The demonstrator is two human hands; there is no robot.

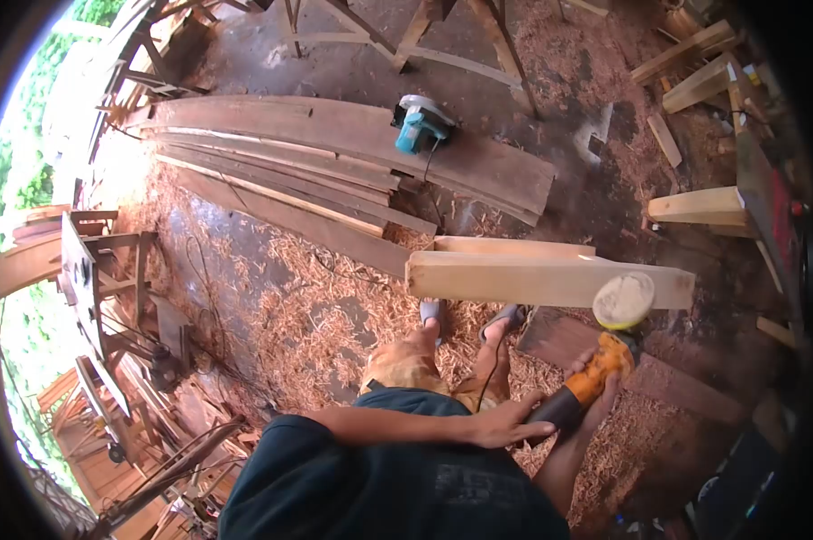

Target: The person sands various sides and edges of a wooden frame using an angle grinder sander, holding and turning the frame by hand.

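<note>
Just beyond the shod feet (431, 310), toward the right end of a pale beam (496, 279) and overlapping it in view: an orange power tool (610, 360), with round pad (624, 301) turned face-up toward the head. Around the orange body, curled fingers of the right hand (605, 396); across the black rear grip (557, 409), left hand (507, 423) with fingers fairly straight, impossible to tell whether closed underneath. Equally impossible to tell: pad spinning or at rest, touching the beam or apart from it. Chief risk, by judgement: a kick or skid on catching a beam edge, from a loose rear hold or a badly angled pad. Worse still, a scrape to the bare legs (496, 367), from a slip back toward the body with so little covering. Also liable to shift under pressure, for want of any visible clamp: pale beam, with a second pale piece (505, 245) just behind. Underfoot, loose wood shavings (307, 306), apt to slide and spoil balance at the wrong instant. Farther off, on a wide plank (316, 121), teal circular saw (415, 130), a stumbling hazard through careless stepping.
</note>
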